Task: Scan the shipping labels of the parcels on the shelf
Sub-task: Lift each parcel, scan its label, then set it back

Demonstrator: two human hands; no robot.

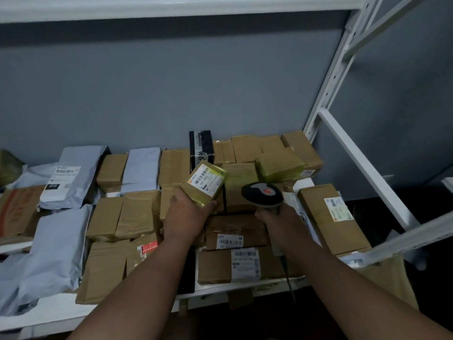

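Note:
My left hand (pixel 186 214) grips a small brown parcel wrapped in yellowish tape (pixel 204 184), lifted above the pile with its white shipping label (pixel 205 179) facing up. My right hand (pixel 277 220) holds a grey-and-black barcode scanner (pixel 262 195) by its handle, the head just right of the parcel. The scanner's cable (pixel 289 278) runs down past the shelf edge. Several brown boxes and grey mailer bags cover the white shelf (pixel 61 312); a labelled box (pixel 235 238) and another labelled box (pixel 228 266) lie below my hands.
A long brown box with a label (pixel 331 217) lies at the right end. A black box (pixel 201 147) stands upright at the back. A grey mailer with a label (pixel 71 177) leans at the left. White shelf uprights and braces (pixel 343 148) rise on the right; another shelf (pixel 171 6) sits overhead.

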